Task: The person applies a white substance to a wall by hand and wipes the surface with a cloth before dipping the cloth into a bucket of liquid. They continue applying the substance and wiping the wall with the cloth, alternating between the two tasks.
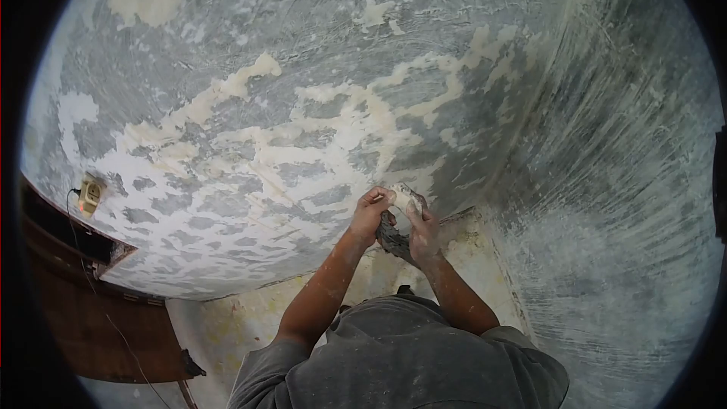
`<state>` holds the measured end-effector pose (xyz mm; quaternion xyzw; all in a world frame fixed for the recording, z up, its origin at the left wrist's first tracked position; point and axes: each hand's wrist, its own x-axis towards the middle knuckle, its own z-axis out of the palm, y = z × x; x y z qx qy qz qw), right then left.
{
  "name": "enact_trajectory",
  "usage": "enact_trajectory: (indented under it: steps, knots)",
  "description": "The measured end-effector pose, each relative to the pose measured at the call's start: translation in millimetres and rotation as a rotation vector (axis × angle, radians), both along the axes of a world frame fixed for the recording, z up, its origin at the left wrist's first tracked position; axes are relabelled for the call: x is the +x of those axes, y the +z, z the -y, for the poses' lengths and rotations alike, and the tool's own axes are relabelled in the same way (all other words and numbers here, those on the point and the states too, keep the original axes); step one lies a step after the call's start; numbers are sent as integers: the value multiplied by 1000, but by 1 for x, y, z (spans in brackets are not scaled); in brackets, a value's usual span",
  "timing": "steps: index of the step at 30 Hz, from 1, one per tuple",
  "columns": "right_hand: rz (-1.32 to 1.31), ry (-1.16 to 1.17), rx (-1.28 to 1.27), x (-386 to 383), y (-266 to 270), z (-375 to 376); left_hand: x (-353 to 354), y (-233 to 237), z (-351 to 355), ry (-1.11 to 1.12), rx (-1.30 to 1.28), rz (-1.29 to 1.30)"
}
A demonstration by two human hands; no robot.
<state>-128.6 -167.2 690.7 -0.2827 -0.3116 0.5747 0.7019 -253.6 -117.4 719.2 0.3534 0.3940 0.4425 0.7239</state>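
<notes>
Both of my hands meet in front of my chest, near the foot of the patchy grey wall point(326, 129). Between them is a whitish lump point(404, 196), with my left hand point(369, 210) at its left side and my right hand point(422, 229) around its right side. The fingers of both hands are curled in. A dark, ragged grey piece point(394, 241) hangs below the lump between my wrists; what it is made of is too small to tell. Pale dust coats my hands and forearms.
A socket box point(90, 195) with a thin cable is on the wall at the left. Below it stands brown wooden furniture point(113, 326) with a curved edge. A second scraped wall point(621, 182) rises at the right. The floor point(485, 265) is stained pale yellow.
</notes>
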Motion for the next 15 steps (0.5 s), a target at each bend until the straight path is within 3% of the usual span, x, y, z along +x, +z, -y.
enact_trajectory:
  steps: [6,8,11,12,13,15]
  knots:
    - [-249,57,-127,-4,13,5,7,0,-3,-119,174,-235]
    - [-220,38,-138,1,10,-3,5,-4,-7,-146,220,-304]
    - [-163,-38,-157,18,13,-10,-6,-14,-11,45,144,-256]
    - [-136,-95,-162,25,13,-10,-16,-11,-12,113,-40,-91]
    - [-146,-97,-165,33,5,-11,-25,4,-12,179,-223,72]
    - [-111,-189,-205,51,-20,-16,-39,44,-16,199,-157,154]
